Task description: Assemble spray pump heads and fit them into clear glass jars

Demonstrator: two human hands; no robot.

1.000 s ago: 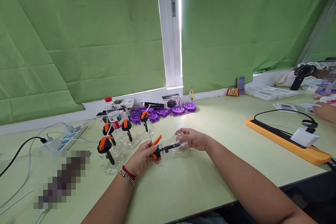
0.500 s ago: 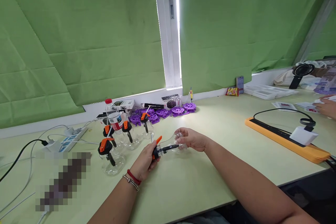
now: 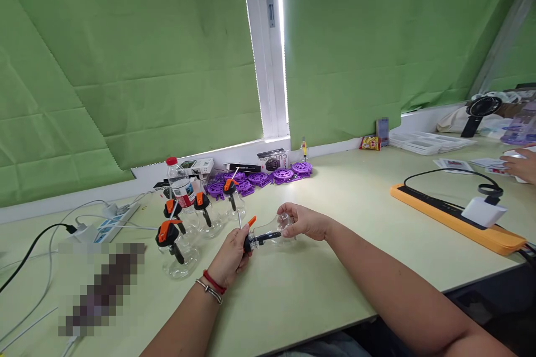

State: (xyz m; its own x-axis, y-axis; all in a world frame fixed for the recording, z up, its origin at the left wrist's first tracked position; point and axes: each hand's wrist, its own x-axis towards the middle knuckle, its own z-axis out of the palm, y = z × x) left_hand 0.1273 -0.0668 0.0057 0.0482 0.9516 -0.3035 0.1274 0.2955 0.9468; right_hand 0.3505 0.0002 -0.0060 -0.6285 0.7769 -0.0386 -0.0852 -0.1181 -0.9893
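Between my hands a clear spray bottle [image 3: 267,228] lies tilted on its side above the table. My left hand [image 3: 233,251] is closed round its black and orange spray head. At the other end, my right hand [image 3: 302,222] grips the bottle's transparent base with thumb and fingers. A black tube shows inside the bottle. To the left stand several similar clear bottles with black and orange heads, among them a front one [image 3: 180,262] and a middle one [image 3: 204,215].
Behind the bottles are a red-capped drink bottle [image 3: 181,184] and several purple plastic wheel-like parts [image 3: 258,179]. A white power strip [image 3: 117,222] with cables lies left. On the right sits an orange power strip [image 3: 452,217] with a white charger [image 3: 483,212]. Another person's hand [image 3: 521,164] is at far right.
My hands and the spray bottle stay almost in place, with only slight finger shifts. The other person's hand at the far right has moved a little.
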